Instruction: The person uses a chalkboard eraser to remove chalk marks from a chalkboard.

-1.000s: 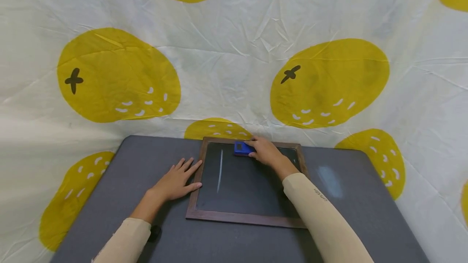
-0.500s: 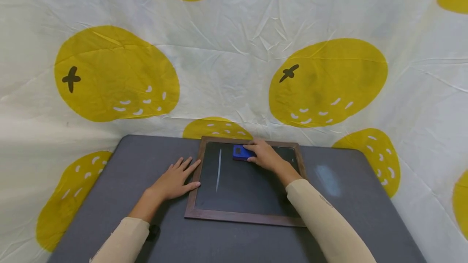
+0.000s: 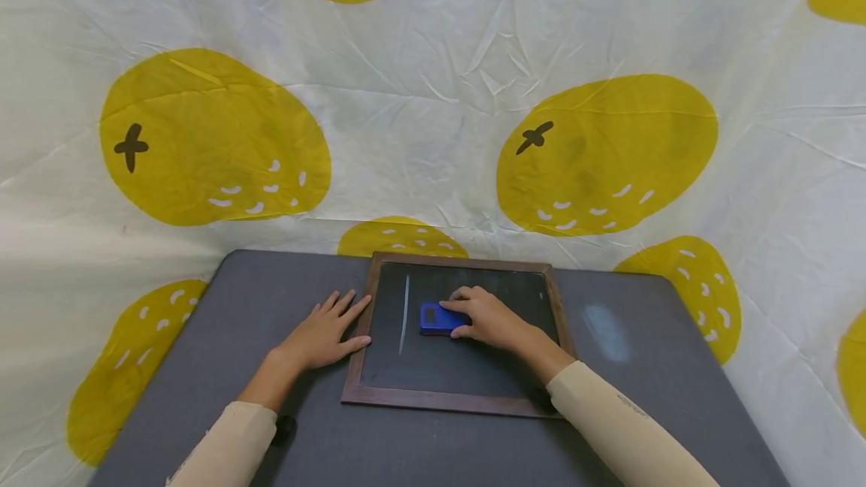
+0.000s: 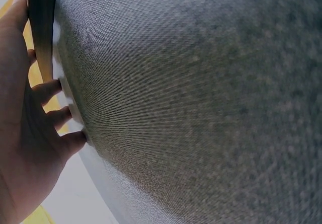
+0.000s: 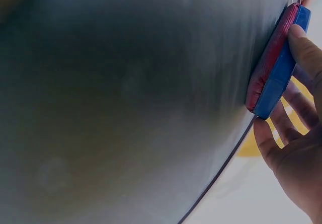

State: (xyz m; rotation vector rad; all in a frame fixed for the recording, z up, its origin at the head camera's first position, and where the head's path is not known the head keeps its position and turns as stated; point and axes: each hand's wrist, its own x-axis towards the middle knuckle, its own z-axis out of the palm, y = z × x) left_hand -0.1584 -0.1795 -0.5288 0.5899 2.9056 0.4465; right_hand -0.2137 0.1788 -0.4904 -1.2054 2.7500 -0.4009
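Note:
A wood-framed chalkboard (image 3: pixel 473 367) lies on the grey table. My right hand (image 3: pixel 490 319) grips a blue eraser (image 3: pixel 436 319) by its right end, near the middle of the board. In the right wrist view the eraser's red felt side (image 5: pixel 271 58) faces the dark board surface, with thumb and fingers along its blue back. Left of the eraser runs a long vertical chalk line (image 3: pixel 404 314). My left hand (image 3: pixel 325 337) lies spread on the table, thumb and index fingertip at the board's left frame (image 3: pixel 358 355). In the left wrist view its fingers (image 4: pixel 60 116) reach over the table.
The grey table (image 3: pixel 284 284) extends on both sides of the board, with a pale chalky smudge (image 3: pixel 607 333) to the right. A small light mark (image 3: pixel 541 296) shows near the board's right side. Behind hangs a white cloth (image 3: pixel 413 134) printed with yellow fruit.
My right hand has brought the eraser from the board's top edge down toward its middle and slightly left. The left hand and the board stay in place.

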